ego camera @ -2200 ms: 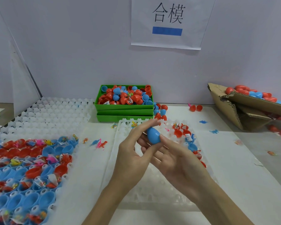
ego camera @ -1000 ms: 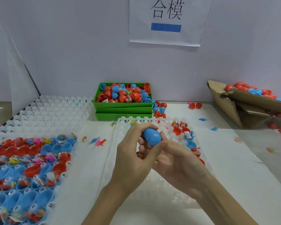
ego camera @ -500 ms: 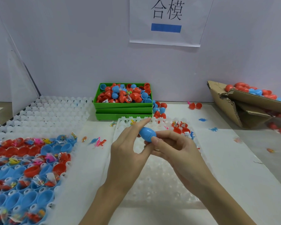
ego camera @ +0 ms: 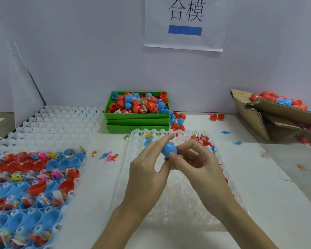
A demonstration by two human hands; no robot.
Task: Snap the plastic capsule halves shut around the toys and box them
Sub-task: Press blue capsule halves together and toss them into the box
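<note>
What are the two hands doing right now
Left hand: fingertips hold the blue capsule.
Right hand: thumb and fingers pinch the same capsule.

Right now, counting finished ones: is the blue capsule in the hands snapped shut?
Cannot tell. The blue capsule looks like one whole egg, but fingers of both hands cover its seam.

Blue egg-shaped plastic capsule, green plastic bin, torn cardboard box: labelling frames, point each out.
Blue egg-shaped plastic capsule (ego camera: 169,149), head view, exposed shell.
Green plastic bin (ego camera: 137,116), head view, front wall.
Torn cardboard box (ego camera: 250,116), head view, left flap.
</note>
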